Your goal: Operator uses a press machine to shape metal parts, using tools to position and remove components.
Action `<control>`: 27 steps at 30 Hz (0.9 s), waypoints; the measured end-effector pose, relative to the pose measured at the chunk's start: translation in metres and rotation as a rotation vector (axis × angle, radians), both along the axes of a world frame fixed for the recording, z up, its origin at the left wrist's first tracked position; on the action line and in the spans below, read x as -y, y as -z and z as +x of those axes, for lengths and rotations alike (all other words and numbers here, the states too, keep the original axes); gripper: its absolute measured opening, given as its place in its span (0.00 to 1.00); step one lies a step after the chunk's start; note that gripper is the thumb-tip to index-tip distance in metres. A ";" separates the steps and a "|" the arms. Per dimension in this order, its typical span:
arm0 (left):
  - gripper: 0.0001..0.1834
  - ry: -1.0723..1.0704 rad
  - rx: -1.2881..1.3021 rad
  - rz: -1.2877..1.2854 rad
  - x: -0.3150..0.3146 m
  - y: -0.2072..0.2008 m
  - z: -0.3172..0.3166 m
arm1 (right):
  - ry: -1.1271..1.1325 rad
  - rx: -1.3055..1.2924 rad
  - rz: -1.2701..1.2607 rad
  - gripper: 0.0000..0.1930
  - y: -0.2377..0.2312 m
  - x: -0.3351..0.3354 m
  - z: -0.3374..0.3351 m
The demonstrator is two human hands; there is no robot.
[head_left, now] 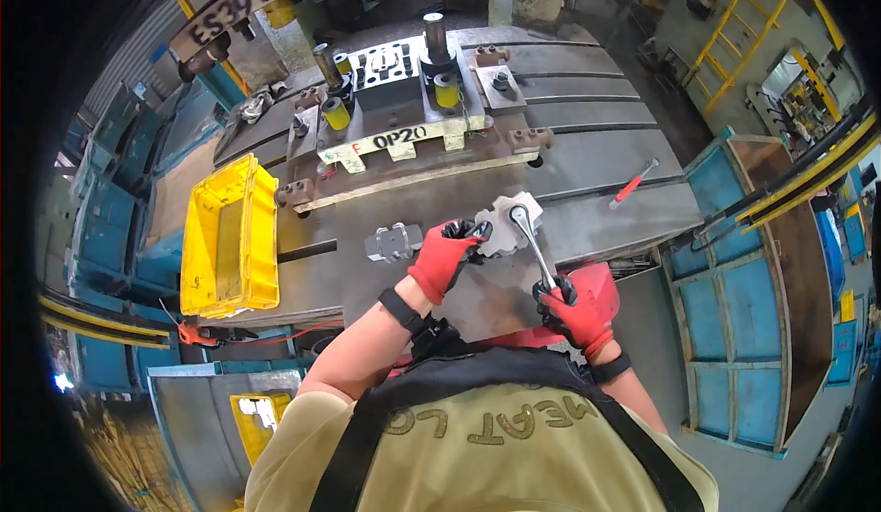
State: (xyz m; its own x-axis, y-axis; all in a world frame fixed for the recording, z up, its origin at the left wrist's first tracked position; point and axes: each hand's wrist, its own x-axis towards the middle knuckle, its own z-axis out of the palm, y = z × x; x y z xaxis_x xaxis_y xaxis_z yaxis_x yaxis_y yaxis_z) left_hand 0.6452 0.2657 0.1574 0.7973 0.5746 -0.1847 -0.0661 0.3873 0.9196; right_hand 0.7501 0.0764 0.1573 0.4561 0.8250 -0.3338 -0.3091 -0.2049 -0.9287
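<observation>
My left hand (447, 253), in a red and black glove, grips the near left edge of a flat, notched metal part (507, 226) lying on the steel press table (587, 159). A metal wrench (530, 241) is held by its handle in my right hand (578, 308), also red-gloved; the wrench head rests on top of the notched part. A second, smaller metal part (395, 241) lies just left of my left hand, untouched.
A stamping die (404, 108) with guide posts and yellow springs stands at the back of the table. A yellow plastic crate (229, 237) sits at the left. A red-handled tool (633, 184) lies at the right. Blue bins (734, 328) stand to the right.
</observation>
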 end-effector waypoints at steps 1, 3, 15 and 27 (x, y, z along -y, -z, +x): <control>0.06 -0.041 -0.003 0.016 0.000 0.000 0.004 | 0.009 -0.067 0.038 0.06 -0.006 0.000 0.000; 0.06 -0.079 -0.006 0.034 -0.007 0.007 0.011 | 0.062 -0.094 0.011 0.06 0.007 0.006 0.004; 0.05 -0.072 -0.001 0.051 -0.024 0.029 0.009 | -0.097 -0.364 0.179 0.13 0.001 0.016 0.018; 0.07 -0.086 -0.253 0.270 -0.032 0.060 0.029 | -0.043 -0.392 0.206 0.13 0.005 0.014 0.014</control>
